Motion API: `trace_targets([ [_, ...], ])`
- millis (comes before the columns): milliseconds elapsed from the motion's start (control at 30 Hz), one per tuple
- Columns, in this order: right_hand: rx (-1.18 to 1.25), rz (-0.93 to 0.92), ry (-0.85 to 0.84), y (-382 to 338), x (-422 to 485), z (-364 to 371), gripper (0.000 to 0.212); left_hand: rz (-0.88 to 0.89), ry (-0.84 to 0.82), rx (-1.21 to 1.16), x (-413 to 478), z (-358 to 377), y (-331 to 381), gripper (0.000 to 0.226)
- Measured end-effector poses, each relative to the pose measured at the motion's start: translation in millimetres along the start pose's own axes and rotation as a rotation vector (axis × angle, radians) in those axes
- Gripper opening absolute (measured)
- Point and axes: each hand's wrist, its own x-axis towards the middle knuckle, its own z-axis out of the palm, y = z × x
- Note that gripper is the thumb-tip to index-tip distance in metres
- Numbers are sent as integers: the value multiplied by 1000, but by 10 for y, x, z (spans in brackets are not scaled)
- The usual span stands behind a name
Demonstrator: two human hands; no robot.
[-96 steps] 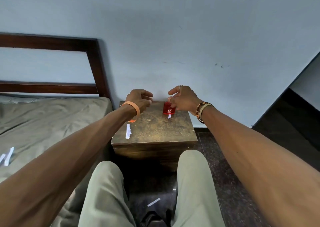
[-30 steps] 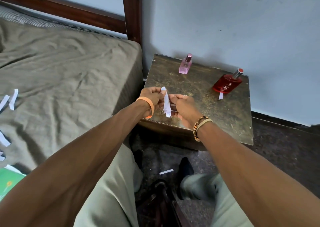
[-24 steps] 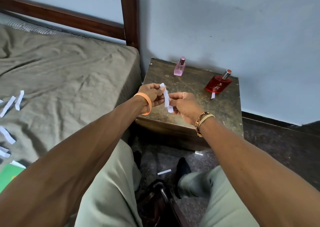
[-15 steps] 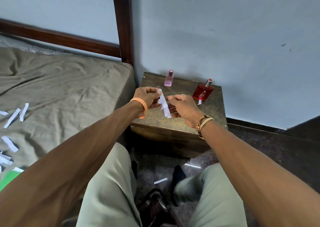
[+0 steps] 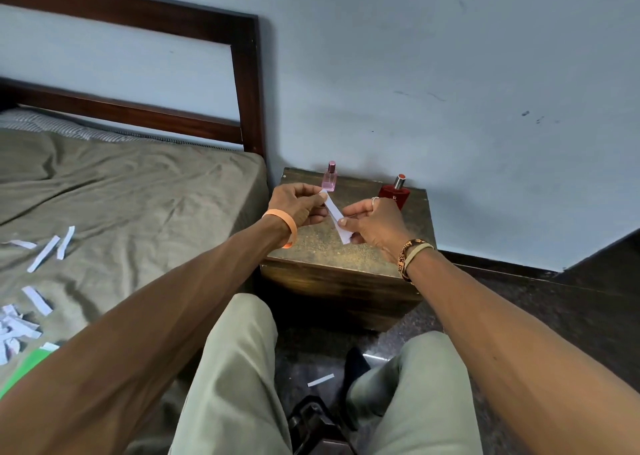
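**Paper strip held in both hands above the tabletop**

A white paper strip (image 5: 334, 216) slants in the air over the middle of the tabletop (image 5: 325, 246), its upper end toward the left, its lower end toward the right. The left hand (image 5: 297, 205) pinches the upper end between thumb and curled fingers; an orange band sits on that wrist. The right hand (image 5: 375, 224) pinches the strip lower down, thumb pressed on its face, fingers curled behind; it wears a ring and two bracelets at the wrist. The strip's bottom end pokes out below the right thumb.

Behind the hands, a small pink bottle (image 5: 329, 178) stands upright near the back edge of the tabletop, left of centre. A red bottle (image 5: 395, 191) stands near the back right corner, partly hidden by the right hand.

To the left of the tabletop lies a bed (image 5: 138, 194) with an olive sheet, more white paper strips (image 5: 48, 252) scattered near its left side. One further strip (image 5: 320, 380) lies on the dark floor between the person's legs.
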Motion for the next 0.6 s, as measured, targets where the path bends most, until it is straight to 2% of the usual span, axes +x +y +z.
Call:
trace_targets([
  [100,-73,-34,7,-41,-27,-6,13,18,28,23,-2,-32,15,4],
  [233,-213,-114,20,-108,3,25,15,43,51,40,-6,-56,12,4],
  [333,-208,-152,7,-173,5,95,12,63,91,21,-13,-55,-5,3],
  [433,-227,-144,42,-235,-18,176,38,53,95,-33,-23,-35,-29,4],
  [600,-193,-68,104,-202,14,212,39,50,74,-61,-41,-57,-33,5],
])
